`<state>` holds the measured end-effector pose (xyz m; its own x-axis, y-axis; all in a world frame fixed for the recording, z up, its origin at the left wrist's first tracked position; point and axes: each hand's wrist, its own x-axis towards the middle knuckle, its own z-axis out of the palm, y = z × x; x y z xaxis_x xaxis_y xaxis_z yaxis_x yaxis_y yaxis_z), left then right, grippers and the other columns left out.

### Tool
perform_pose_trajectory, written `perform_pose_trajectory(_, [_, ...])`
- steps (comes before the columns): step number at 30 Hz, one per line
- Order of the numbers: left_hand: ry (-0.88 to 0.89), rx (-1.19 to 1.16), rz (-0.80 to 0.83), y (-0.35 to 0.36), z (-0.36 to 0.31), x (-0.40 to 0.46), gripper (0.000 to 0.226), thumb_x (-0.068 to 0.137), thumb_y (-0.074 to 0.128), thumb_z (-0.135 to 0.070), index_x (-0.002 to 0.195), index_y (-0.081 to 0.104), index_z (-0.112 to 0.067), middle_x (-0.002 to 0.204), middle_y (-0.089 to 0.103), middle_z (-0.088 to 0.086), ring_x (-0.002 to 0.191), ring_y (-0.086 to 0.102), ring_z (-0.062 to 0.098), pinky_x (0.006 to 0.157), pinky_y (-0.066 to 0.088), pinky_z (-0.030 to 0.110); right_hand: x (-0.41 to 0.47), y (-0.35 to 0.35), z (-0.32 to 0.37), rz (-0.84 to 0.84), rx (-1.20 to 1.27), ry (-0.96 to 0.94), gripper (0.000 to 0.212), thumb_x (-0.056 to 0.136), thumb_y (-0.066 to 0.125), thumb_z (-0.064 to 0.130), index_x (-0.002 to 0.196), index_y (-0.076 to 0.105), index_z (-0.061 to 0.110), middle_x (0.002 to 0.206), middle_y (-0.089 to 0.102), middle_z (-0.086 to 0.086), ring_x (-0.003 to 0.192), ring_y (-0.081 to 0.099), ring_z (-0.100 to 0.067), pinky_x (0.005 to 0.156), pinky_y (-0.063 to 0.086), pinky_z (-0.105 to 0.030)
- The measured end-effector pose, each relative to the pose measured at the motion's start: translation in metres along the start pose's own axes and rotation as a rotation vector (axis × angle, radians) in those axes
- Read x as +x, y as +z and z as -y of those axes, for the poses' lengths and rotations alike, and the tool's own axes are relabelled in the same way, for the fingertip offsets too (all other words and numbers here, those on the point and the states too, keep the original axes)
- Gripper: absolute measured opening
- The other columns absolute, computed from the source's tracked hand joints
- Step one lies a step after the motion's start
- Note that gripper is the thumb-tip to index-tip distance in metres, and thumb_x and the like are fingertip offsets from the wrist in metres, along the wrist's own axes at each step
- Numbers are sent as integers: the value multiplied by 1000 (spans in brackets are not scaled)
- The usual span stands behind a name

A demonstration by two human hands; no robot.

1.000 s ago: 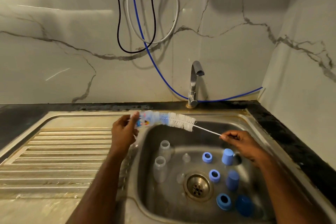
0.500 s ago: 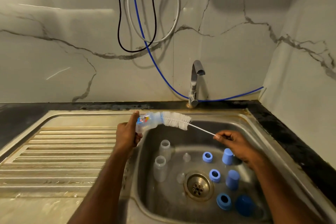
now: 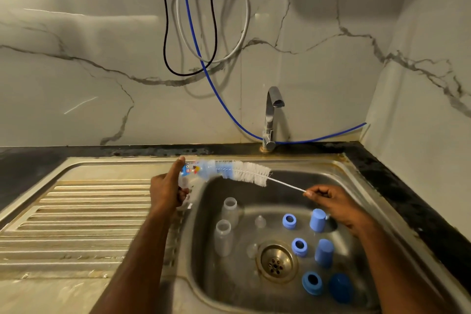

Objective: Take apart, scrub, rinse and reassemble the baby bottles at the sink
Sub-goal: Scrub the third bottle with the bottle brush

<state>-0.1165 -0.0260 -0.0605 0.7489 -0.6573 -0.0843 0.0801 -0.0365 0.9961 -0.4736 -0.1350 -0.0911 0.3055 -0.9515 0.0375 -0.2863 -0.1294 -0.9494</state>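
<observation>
while the left hand (image 3: 165,191) grips the clear plastic baby bottle with the printed label (image 3: 190,170) over the back left corner of the stainless steel sink basin (image 3: 339,181), thumb raised along the bottle's base, the bottle lies almost level with its mouth turned right, toward the chrome tap (image 3: 271,115). out of that mouth sticks the white-bristled bottle brush with a thin wire stem (image 3: 248,173); its blue-tinted far end sits inside the bottle and most of the white bristles are outside. the stem runs on rightward and slightly down to the right hand (image 3: 336,202), whose grip is pinched together on the wire's end. bottle and brush share one long axis, left to right across the back of the basin, so the stroke is a push or pull along that line; the right hand does the travelling, the left only steadies.

room is good: the line hangs above the basin, well apart from the tap and from the rim. below it, on the basin floor, stand two more clear bottle bodies (image 3: 224,237) left of the brass-coloured drain (image 3: 276,262), with clear teats (image 3: 260,222) between them and three blue screw rings (image 3: 299,247) and blue caps (image 3: 323,252) to the drain's right. the right wrist hangs just above the nearest cap, so a dropped elbow could knock it. left of the basin the ribbed steel draining board (image 3: 76,211) gives a landing place. judged from this, scrubbing is under way on one bottle, with the rest not yet reassembled.
</observation>
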Motion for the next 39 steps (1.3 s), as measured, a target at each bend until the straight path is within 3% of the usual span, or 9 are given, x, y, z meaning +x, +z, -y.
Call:
perform_pose_trajectory(4, [16,-6,44,12,1,-9,54,90,65,-57,93,71,-4,71,67,16,46,49,18,46,42,25,0,12,-1,77,-59,-7,9,95,65,13,91,73,13,85,74,4,78,66,3,75,48,-12])
perform_pose_trajectory(7, [-13,-55,-13,1,-4,-3,55,86,70,-57,91,71,-2,72,68,14,43,54,15,46,44,24,0,-3,1,-12,-7,15,7,95,66,14,93,73,13,83,74,7,79,66,-1,68,46,-10])
perform_pose_trajectory(12, [-33,-47,24,11,2,-8,57,88,67,-57,100,70,-2,73,64,13,46,47,15,44,41,22,0,13,0,65,-86,-18,7,94,67,10,93,73,8,86,74,-2,77,65,1,71,48,-6])
perform_pose_trajectory(16, [-39,-91,-10,-6,-3,3,59,83,73,-56,94,70,2,70,67,14,43,52,15,46,43,25,3,-3,0,-3,-14,-8,7,93,67,10,93,73,8,84,73,1,76,65,0,68,48,-6])
perform_pose_trajectory(20, [-21,-77,42,11,0,-8,54,89,68,-54,95,70,0,66,64,9,42,49,13,42,41,22,4,10,-2,80,-100,-15,8,94,65,12,92,73,12,86,75,1,81,67,-3,76,51,-11])
perform_pose_trajectory(26, [-64,-36,49,3,1,2,58,86,69,-60,92,70,-3,69,66,11,43,51,14,45,42,24,2,-4,-2,1,-44,9,8,95,65,11,93,72,8,84,73,1,80,66,-3,68,47,-8])
perform_pose_trajectory(30, [28,72,100,18,9,-5,48,97,57,-55,108,65,-10,96,71,14,66,63,21,56,49,28,3,13,-4,79,-111,0,11,96,64,12,89,73,14,83,74,4,76,66,4,72,47,-7])
perform_pose_trajectory(33, [209,23,235,10,4,-4,27,105,51,-33,131,50,-30,127,57,1,100,67,20,63,58,30,6,11,-5,83,-95,9,15,96,63,10,87,73,15,83,75,5,77,67,4,74,48,-10])
perform_pose_trajectory(39, [493,141,376,2,4,1,60,92,70,-4,142,50,-30,141,48,-20,122,57,8,80,59,22,5,4,-4,67,-68,47,15,99,59,12,96,73,5,89,73,1,83,62,-3,68,45,-2])
